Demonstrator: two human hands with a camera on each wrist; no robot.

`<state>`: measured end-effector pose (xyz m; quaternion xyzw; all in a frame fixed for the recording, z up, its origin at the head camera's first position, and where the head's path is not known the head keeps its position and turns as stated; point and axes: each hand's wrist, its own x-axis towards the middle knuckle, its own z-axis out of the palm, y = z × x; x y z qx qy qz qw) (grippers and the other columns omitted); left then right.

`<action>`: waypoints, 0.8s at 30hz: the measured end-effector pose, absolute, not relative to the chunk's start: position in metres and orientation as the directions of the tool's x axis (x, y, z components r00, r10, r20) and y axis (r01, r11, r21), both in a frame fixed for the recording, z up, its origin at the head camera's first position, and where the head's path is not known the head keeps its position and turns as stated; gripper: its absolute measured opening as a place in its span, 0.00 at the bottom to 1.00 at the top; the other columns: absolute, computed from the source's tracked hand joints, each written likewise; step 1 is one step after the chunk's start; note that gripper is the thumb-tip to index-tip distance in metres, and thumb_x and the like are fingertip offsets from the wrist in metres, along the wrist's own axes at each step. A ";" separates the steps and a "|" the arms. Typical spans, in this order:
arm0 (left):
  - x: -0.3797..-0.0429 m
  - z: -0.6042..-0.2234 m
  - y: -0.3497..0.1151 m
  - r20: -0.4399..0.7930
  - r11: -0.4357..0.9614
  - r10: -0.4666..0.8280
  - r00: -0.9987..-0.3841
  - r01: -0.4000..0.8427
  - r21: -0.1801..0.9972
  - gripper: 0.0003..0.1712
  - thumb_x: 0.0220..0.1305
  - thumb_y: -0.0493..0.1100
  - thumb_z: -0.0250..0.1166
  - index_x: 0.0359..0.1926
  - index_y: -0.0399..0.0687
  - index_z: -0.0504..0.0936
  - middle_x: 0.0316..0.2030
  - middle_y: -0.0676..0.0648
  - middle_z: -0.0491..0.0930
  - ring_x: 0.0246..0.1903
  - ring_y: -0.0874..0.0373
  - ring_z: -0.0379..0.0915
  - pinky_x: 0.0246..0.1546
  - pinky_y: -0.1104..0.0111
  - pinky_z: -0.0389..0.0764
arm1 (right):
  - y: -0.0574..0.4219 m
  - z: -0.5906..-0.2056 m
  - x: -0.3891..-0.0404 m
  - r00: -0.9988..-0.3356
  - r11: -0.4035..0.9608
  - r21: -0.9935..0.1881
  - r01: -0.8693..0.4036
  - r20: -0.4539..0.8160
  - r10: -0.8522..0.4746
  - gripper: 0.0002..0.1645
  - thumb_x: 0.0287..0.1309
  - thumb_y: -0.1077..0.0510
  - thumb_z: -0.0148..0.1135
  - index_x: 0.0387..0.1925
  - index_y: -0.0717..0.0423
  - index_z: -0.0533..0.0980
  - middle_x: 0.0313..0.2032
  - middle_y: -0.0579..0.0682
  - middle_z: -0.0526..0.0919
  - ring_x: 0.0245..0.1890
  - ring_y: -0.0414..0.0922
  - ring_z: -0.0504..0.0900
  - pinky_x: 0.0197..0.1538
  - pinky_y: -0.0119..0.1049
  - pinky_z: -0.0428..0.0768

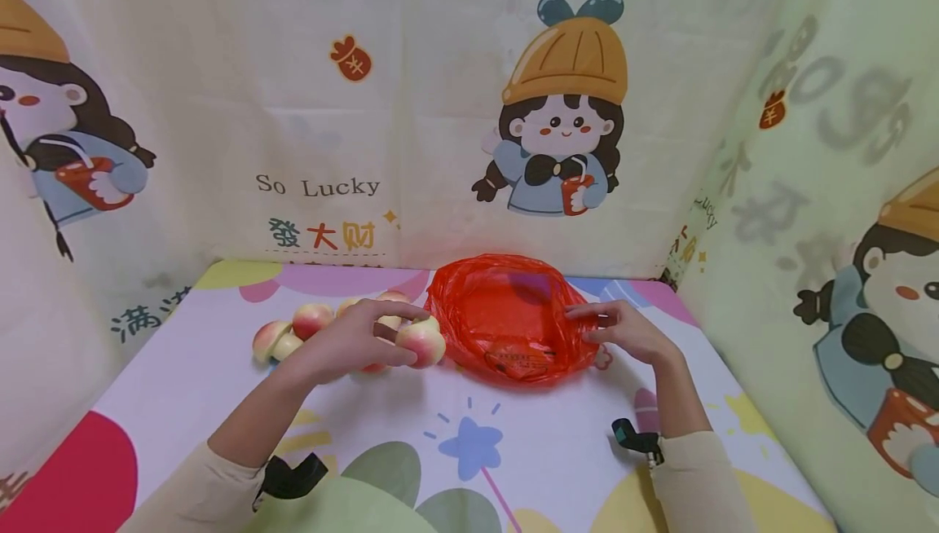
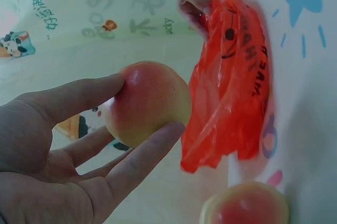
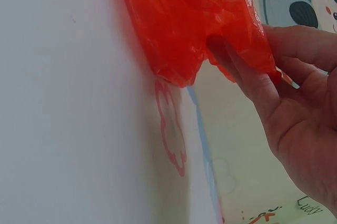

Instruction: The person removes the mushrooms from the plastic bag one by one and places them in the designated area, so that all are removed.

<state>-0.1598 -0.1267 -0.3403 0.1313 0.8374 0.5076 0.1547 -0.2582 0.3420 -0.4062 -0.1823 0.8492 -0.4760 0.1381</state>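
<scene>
My left hand [image 1: 358, 341] holds a pink-and-yellow peach [image 1: 423, 343] between thumb and fingers, raised above the table just left of the bag. In the left wrist view the same peach [image 2: 150, 103] looks smooth, with tiny dark specks. The red plastic bag [image 1: 449, 336] stands with its mouth spread wide and black print on its side. At the bag's right rim, my right hand [image 1: 627, 329] pinches the film, thumb on one side and fingers on the other. What lies at the bottom of the bag is hard to make out.
Several more peaches [image 1: 313, 321] lie grouped on the table left of the bag, partly hidden behind my left hand. The patterned tabletop [image 1: 396, 411] meets printed cloth walls [image 1: 433, 109] at the back and both sides.
</scene>
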 end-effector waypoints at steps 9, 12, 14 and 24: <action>-0.137 -0.351 -0.160 0.003 0.444 0.378 -0.926 0.185 0.877 0.34 0.60 0.45 0.78 0.68 0.55 0.80 0.67 0.46 0.76 0.55 0.49 0.82 0.49 0.65 0.85 | 0.344 -0.405 -0.257 -0.893 0.480 -0.859 -0.180 -0.061 -0.446 0.21 0.66 0.63 0.65 0.59 0.51 0.84 0.67 0.56 0.79 0.64 0.60 0.75 0.51 0.45 0.88; -0.133 -0.350 -0.166 -0.004 0.452 0.361 -0.932 0.171 0.875 0.35 0.58 0.47 0.79 0.67 0.52 0.80 0.65 0.43 0.77 0.52 0.49 0.84 0.47 0.65 0.85 | 0.345 -0.405 -0.257 -0.894 0.481 -0.858 -0.180 -0.061 -0.444 0.21 0.65 0.63 0.65 0.59 0.51 0.84 0.67 0.56 0.79 0.65 0.60 0.74 0.52 0.48 0.88; -0.130 -0.349 -0.170 -0.020 0.467 0.348 -0.937 0.155 0.870 0.35 0.58 0.47 0.79 0.67 0.52 0.81 0.65 0.43 0.76 0.51 0.50 0.85 0.47 0.65 0.85 | 0.345 -0.404 -0.257 -0.894 0.484 -0.856 -0.183 -0.060 -0.444 0.21 0.66 0.63 0.65 0.59 0.50 0.84 0.67 0.56 0.79 0.65 0.60 0.75 0.52 0.49 0.88; -0.110 -0.354 -0.194 -0.028 0.550 0.289 -0.957 0.142 0.823 0.36 0.58 0.53 0.79 0.67 0.56 0.80 0.62 0.47 0.79 0.58 0.46 0.78 0.46 0.69 0.85 | 0.342 -0.404 -0.258 -0.896 0.486 -0.854 -0.188 -0.054 -0.441 0.21 0.65 0.63 0.65 0.59 0.50 0.84 0.67 0.56 0.79 0.62 0.58 0.78 0.50 0.43 0.89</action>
